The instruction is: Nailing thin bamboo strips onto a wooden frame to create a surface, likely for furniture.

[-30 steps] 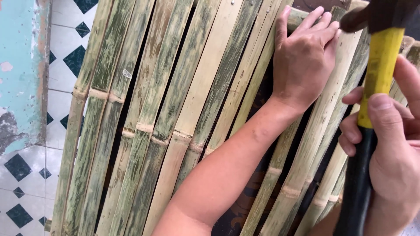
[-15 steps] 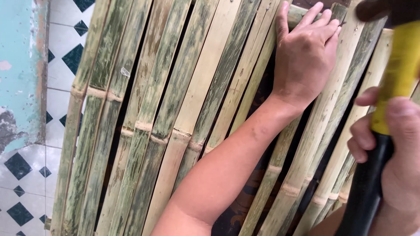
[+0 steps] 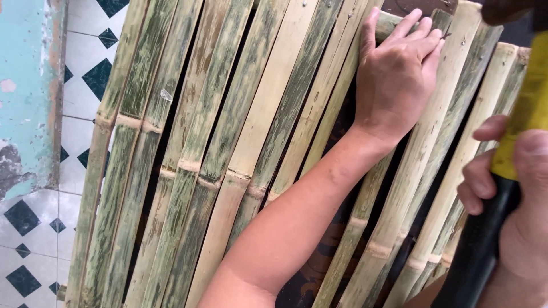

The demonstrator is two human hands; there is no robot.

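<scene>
Head view. The background is a floor of white tiles with dark diamond insets (image 3: pixel 34 228), bordered at the left by a worn turquoise wall (image 3: pixel 25 85) with flaking paint. Over it, filling most of the frame, stands a panel of split bamboo slats (image 3: pixel 228 142), set side by side and running at a slight slant from lower left to upper right.

We note the left hand (image 3: pixel 399 74) laid flat and open on the slats near their upper ends, fingers spread, pressing them against a dark crosspiece (image 3: pixel 419 7) behind; it grips nothing. The right hand (image 3: pixel 514 199) is closed around a hammer (image 3: pixel 502 171) with a black grip and yellow shaft, raised at the right edge of the frame; the head is mostly cut off at the top.

In our judgement the step in hand is fastening slat ends to the crosspiece. The next blow calls for an aim clear of the left fingers and a slat held firmly in line. We cannot make out a nail.

The slats are green-streaked to pale yellow, with raised nodes, uneven gaps between them, and small nail marks near the top.
</scene>
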